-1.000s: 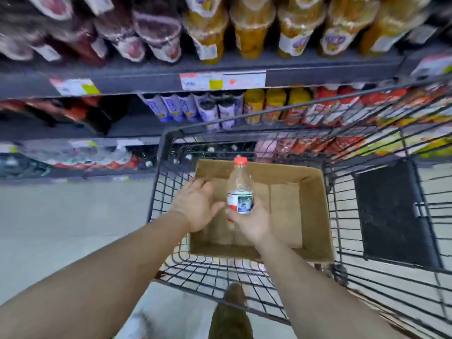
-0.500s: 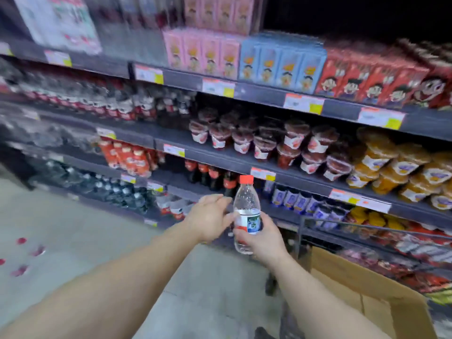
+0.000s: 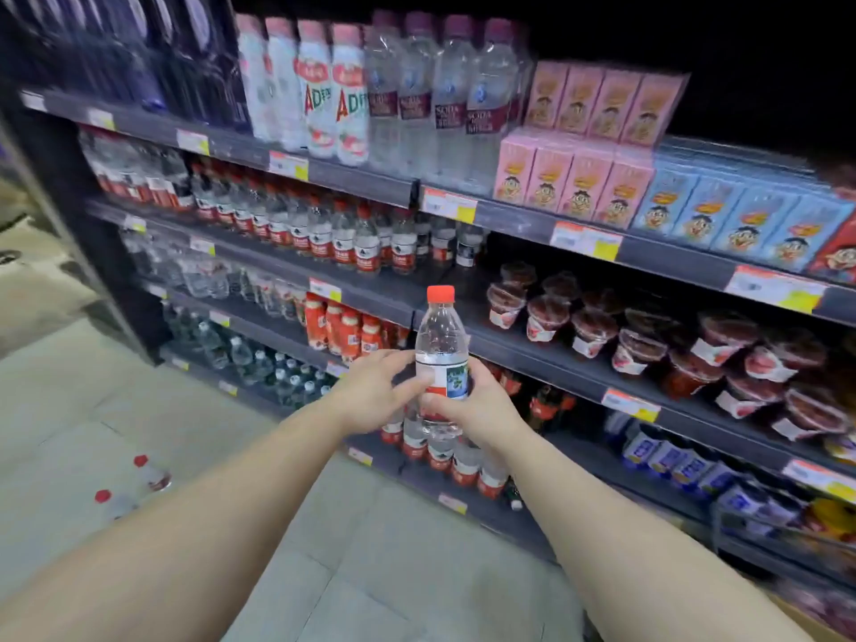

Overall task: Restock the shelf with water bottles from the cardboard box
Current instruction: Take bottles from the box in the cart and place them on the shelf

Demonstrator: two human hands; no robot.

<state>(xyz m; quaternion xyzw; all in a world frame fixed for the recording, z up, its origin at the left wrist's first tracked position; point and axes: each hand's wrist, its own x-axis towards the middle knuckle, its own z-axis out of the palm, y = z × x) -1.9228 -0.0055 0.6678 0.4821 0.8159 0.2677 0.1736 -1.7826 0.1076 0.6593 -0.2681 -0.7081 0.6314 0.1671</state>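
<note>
- Bottle (image 3: pixel 441 359) stands upright in mid-air in front of the shelf (image 3: pixel 370 296), red cap up, clear water inside, a white, red and blue label round its middle.
- My right hand (image 3: pixel 477 407) grips the bottle from below and behind, fingers curled round the label and lower body, thumb on the near side.
- My left hand (image 3: pixel 370 393) sits just beside it with fingers spread and only loosely bent; the thumb tip touches the label, and the hand holds nothing by itself.
- Both of my forearms reach in from the lower edge and meet at the bottle.
- Behind the bottle I see a dark shelf edge with price tags; on the tier above it stands a row of red-labelled bottles (image 3: pixel 343 238) that stops short of the divider, just up and left of the cap.
- Low on the shelf, directly behind my hands, stands another short row of red-labelled bottles (image 3: pixel 444 449).
- Right of the divider I see dark dessert cups (image 3: pixel 593 329) on the middle tier, with pink cartons (image 3: pixel 574 178) and blue cartons (image 3: pixel 741 215) above them.
- On the floor (image 3: pixel 139 410) at left lie two red-capped bottles (image 3: pixel 150 472), blurred.
</note>
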